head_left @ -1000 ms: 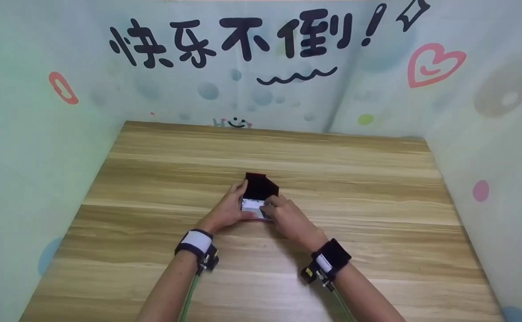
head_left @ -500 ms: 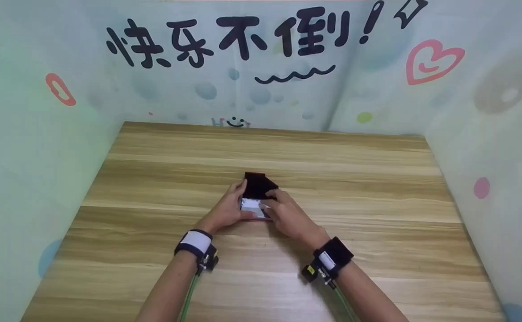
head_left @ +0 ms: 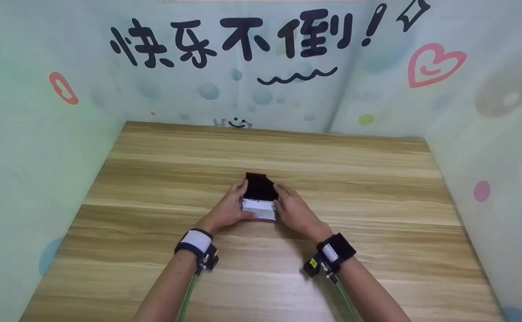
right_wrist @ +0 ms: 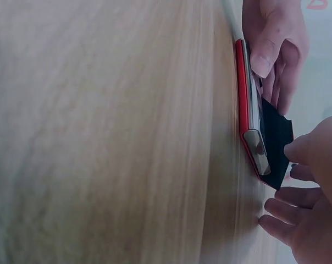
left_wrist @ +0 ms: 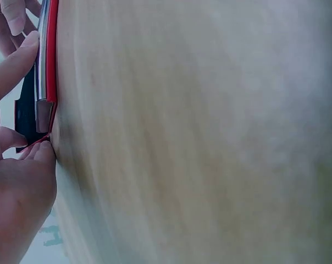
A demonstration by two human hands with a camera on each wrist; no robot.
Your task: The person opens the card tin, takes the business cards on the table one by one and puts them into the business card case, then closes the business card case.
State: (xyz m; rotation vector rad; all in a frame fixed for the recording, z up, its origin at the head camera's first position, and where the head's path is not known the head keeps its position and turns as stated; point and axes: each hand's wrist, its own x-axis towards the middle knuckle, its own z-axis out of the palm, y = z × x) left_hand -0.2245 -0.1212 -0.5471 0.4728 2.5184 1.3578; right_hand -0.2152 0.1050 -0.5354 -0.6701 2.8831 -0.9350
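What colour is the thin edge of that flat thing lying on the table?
Red. The case edge runs bright red along the table, clearest in the right wrist view.

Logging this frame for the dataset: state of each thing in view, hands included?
Red case: lying flat on the table, black flap open.
Black flap: folded back, away from the person.
Silvery insert: exposed inside the case; what it is cannot be told.
Left hand: grips the case's left edge.
Right hand: holds the case's right edge.
Wooden table: bears the case.
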